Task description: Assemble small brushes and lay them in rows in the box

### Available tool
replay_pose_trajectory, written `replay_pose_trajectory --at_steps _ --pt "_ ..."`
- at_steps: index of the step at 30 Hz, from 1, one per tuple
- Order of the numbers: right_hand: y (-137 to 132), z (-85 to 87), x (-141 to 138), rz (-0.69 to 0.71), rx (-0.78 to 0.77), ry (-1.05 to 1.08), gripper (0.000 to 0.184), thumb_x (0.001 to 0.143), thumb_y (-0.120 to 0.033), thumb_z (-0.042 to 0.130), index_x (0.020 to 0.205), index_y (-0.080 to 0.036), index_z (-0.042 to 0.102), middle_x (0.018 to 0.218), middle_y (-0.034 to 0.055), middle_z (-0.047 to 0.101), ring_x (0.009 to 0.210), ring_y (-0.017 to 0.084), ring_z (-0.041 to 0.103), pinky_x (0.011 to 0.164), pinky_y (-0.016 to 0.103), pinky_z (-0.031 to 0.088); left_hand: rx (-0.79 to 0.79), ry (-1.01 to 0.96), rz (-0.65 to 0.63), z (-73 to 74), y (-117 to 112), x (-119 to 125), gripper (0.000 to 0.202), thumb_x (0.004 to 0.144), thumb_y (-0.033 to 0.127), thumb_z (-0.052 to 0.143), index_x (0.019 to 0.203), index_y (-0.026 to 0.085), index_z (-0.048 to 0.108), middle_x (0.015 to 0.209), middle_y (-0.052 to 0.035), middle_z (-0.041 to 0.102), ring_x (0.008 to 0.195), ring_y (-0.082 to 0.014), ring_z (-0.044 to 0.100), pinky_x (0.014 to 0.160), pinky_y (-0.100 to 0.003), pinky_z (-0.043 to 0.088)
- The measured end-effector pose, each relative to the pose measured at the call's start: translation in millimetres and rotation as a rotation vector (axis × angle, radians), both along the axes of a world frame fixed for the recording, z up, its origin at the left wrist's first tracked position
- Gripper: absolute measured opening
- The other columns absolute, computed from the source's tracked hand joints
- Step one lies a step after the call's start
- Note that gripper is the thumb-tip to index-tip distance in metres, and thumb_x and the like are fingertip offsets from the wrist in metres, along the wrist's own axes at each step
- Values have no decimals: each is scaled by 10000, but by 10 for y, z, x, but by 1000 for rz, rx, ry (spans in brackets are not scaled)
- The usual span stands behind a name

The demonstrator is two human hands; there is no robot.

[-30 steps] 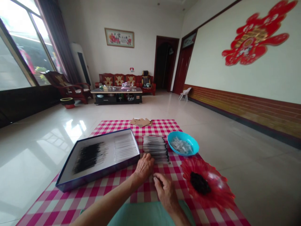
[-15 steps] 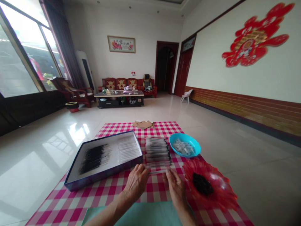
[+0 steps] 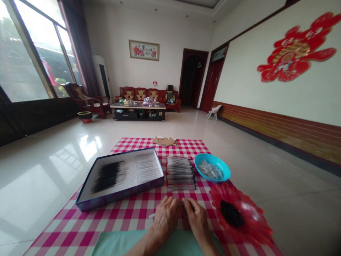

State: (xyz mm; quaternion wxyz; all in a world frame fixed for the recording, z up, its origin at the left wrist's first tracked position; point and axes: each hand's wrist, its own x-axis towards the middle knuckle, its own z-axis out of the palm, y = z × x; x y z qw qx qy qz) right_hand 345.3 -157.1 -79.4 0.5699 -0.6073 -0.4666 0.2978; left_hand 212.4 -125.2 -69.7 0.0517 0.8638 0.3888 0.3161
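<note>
Left hand (image 3: 166, 218) and right hand (image 3: 197, 220) sit together on the checked cloth (image 3: 133, 215), just nearer the person than the tube stack (image 3: 181, 174). Fingers are curled inward, and the fingertips (image 3: 183, 203) meet or nearly meet. Not spread. A pinch looks likely, but the backs of the hands hide the contact, so cannot tell what, if anything, is pinched.

A thin white tube (image 3: 152, 216) pokes out past the left hand on its far-left side. Can't tell if the hand holds it or it just lies on the cloth.

Handling, judged from looks: tubes are light, thin, probably stiff but easy to crack, and likely slippery and prone to rolling. Take one by its middle with fingertips, light pressure. Stack is loose, side by side, so square it from the long edges.

Layout from the stack: open box tray (image 3: 87, 202) just left, with more tubes and a dark bunch inside; blue bowl (image 3: 211, 168) just right, holding small clear pieces; red flower-shaped plate (image 3: 255, 222) right and nearer, with a dark heap; cardboard scraps (image 3: 165, 141) beyond.

Diff from 0.5 s ago: hands were apart at the stack's near edge, now closed up and clear of it.
</note>
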Motion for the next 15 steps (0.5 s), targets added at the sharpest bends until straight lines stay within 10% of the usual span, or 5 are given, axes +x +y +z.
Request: replay_pose_trajectory --at_steps 15 --pt "32 3 5 2 -38 90 370 727 -524 625 788 -169 713 704 60 718 666 225 661 594 274 538 38 17 -66 -56 106 -73 200 918 203 373 838 224 555 692 -10 563 631 -161 511 594 -277 367"
